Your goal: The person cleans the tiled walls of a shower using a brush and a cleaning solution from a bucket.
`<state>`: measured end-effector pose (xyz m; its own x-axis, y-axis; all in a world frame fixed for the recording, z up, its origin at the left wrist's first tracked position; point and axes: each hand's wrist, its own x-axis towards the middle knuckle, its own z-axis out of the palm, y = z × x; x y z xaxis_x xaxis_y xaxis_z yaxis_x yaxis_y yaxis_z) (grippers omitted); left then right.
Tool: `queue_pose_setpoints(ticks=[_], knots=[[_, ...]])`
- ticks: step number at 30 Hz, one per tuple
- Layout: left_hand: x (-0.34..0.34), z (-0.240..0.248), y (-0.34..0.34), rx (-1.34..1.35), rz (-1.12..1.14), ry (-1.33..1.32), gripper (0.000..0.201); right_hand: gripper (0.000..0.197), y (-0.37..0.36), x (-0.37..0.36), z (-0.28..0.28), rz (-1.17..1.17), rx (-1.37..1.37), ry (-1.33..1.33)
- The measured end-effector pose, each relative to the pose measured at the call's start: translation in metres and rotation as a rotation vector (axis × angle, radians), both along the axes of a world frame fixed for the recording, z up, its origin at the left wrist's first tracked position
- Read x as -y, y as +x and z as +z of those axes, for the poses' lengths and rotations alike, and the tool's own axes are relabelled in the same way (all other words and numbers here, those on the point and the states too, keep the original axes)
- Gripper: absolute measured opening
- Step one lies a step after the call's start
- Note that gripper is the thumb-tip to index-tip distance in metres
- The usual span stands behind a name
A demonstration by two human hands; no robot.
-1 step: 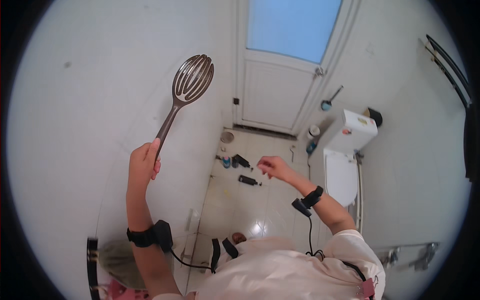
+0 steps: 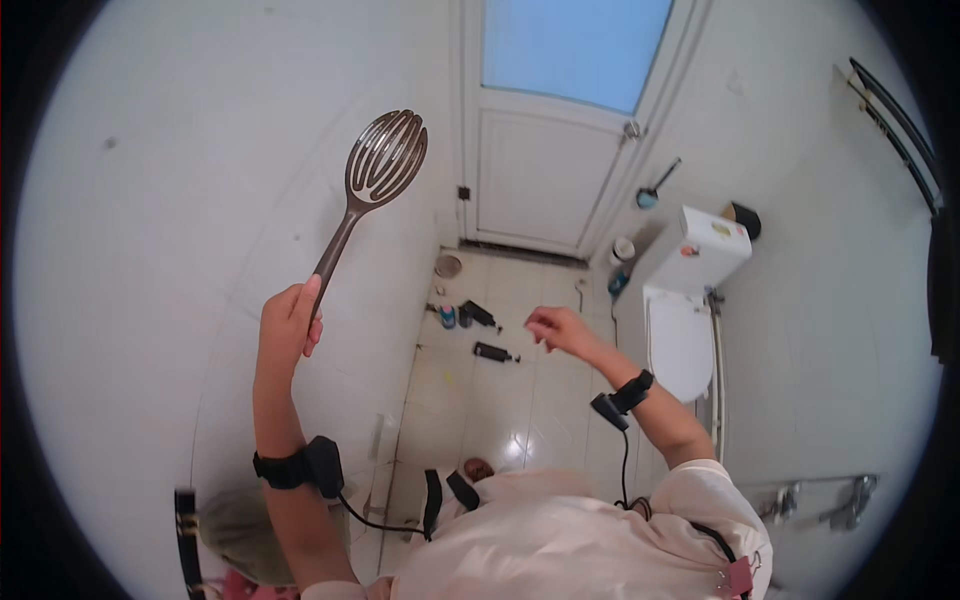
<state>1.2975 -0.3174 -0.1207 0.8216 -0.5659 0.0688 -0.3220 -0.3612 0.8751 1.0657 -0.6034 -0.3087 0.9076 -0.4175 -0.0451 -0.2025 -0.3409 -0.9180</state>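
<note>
My left hand is closed around the handle of a brown slotted hairbrush, held upright with a slight lean to the right. Its oval head is made of long loops with gaps between them; I see no bristles. The left wall is behind it. Out over the floor hangs my right hand, its fingers loosely bent and partly apart, with nothing visible in them. Below it in this view lie black pump bottles, out of its touch. Each forearm wears a black strap with a cabled device.
A white toilet stands on the right, with a toilet brush on the wall beyond. The white door is closed. A small blue bottle and a drain are by the left wall. A cap hangs lower left.
The view has shifted slightly, so the floor, door and toilet sit a little further up and left. My right hand appears a little further right. The left hand keeps the hairbrush in place.
</note>
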Motion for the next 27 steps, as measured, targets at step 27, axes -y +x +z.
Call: queue_pose_setpoints(ticks=[27], knots=[[0.236, -0.204, 0.255, -0.532, -0.456, 0.285, 0.052, 0.023, 0.017, 0.219, -0.027, -0.739, -0.189, 0.061]])
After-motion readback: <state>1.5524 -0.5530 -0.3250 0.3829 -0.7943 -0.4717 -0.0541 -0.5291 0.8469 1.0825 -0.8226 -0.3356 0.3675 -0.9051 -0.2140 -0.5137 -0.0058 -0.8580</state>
